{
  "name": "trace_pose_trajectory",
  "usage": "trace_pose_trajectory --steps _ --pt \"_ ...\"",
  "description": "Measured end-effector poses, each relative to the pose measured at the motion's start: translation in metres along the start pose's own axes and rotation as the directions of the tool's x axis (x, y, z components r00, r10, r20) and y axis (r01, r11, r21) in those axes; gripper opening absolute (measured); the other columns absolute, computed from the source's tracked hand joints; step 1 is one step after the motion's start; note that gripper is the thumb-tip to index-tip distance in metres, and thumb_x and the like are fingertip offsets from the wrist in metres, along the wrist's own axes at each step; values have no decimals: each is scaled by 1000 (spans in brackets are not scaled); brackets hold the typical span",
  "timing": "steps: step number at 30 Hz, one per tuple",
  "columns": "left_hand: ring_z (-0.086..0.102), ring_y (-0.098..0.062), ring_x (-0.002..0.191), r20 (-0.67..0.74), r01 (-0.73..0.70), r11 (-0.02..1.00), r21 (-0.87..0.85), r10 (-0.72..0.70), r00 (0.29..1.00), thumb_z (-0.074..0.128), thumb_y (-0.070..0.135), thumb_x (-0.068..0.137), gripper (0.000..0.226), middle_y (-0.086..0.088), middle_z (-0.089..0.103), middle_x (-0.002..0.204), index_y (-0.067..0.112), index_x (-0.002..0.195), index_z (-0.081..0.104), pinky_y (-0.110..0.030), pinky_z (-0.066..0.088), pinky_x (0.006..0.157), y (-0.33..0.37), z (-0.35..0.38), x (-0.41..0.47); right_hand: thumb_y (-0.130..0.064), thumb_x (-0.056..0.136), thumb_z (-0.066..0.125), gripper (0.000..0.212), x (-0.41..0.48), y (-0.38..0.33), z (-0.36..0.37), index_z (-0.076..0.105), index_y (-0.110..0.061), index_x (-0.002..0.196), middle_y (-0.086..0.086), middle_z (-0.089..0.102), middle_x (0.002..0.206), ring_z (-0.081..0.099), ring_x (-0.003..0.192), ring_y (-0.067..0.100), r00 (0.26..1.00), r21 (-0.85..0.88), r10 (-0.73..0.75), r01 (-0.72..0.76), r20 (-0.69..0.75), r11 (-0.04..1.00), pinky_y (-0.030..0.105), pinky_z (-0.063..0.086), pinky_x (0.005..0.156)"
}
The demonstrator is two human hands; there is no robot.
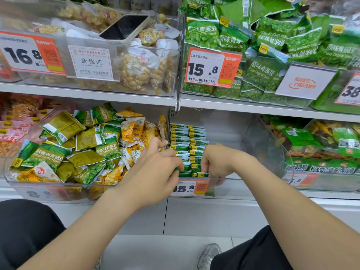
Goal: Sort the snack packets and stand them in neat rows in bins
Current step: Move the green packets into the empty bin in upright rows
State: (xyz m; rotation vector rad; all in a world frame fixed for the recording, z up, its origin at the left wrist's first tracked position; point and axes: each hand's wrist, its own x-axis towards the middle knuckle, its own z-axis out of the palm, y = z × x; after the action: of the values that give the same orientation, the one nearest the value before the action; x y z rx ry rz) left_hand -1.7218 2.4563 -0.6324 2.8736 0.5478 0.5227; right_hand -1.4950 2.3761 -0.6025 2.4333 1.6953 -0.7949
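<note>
Two arms outstretched | left hand grips green packets | right hand alongside

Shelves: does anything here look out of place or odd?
What looks like a phone lies on the yellow snack packs in the top left bin; it isn't stock. The lower left bin holds green and yellow packets in a jumble, unlike the standing packets beside it.

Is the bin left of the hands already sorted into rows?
No, the left bin holds green and yellow packets jumbled in a loose heap.
</note>
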Motion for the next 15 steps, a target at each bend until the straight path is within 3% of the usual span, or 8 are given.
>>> trace_pose_trajectory --steps 3,5,6,9,11,13,15 --pt "31 -21 122 -7 -13 1000 18 13 1000 55 29 100 22 21 53 91 34 111 73 -45 42 110 0 0 0 14 71 74 27 5 -2 4 79 -13 74 -8 67 62 77 70 18 998 -45 -38 36 -47 998 30 59 52" --pt "30 -22 120 -1 -19 999 26 20 1000 54 29 100 23 20 51 89 34 111 73 -44 41 110 1 -1 1 14 67 69 30 8 1 3 79 -14 73 -15 63 50 66 54 -3 992 -75 -57 48 -113 996 31 60 53" --pt "30 -22 120 3 -21 999 26 21 1000 53 29 100 23 20 50 87 34 111 73 -43 41 110 2 -1 1 12 68 72 27 9 3 3 78 -14 71 -15 63 49 62 47 -5 988 -67 -60 51 -140 996 34 62 57" --pt "31 -21 116 -7 -29 999 30 29 1000 54 28 99 22 19 48 82 34 108 73 -42 41 109 1 -1 2 4 70 80 18 10 6 4 76 -14 70 -14 65 51 61 45 -3 981 -87 -93 79 -170 993 29 61 63" --pt "31 -21 115 -3 -29 999 31 29 1000 54 28 98 22 18 50 82 33 107 73 -41 41 110 1 -2 1 5 70 75 18 10 5 7 76 -12 73 -10 70 63 59 53 -1 979 -136 -109 86 -173 987 27 54 60" --pt "30 -22 118 2 -27 999 30 27 1000 53 28 99 22 18 54 86 33 109 73 -38 39 110 3 -3 2 -5 70 83 16 8 3 5 72 -13 78 -4 70 73 59 64 8 975 -178 -94 58 -200 982 28 49 58" --pt "29 -21 120 -1 -32 999 29 32 1000 53 28 100 23 17 57 88 33 110 73 -36 37 110 3 -5 2 -27 61 98 45 8 3 -1 63 -16 87 -1 65 80 60 73 19 963 -191 -69 19 -260 981 33 46 56"
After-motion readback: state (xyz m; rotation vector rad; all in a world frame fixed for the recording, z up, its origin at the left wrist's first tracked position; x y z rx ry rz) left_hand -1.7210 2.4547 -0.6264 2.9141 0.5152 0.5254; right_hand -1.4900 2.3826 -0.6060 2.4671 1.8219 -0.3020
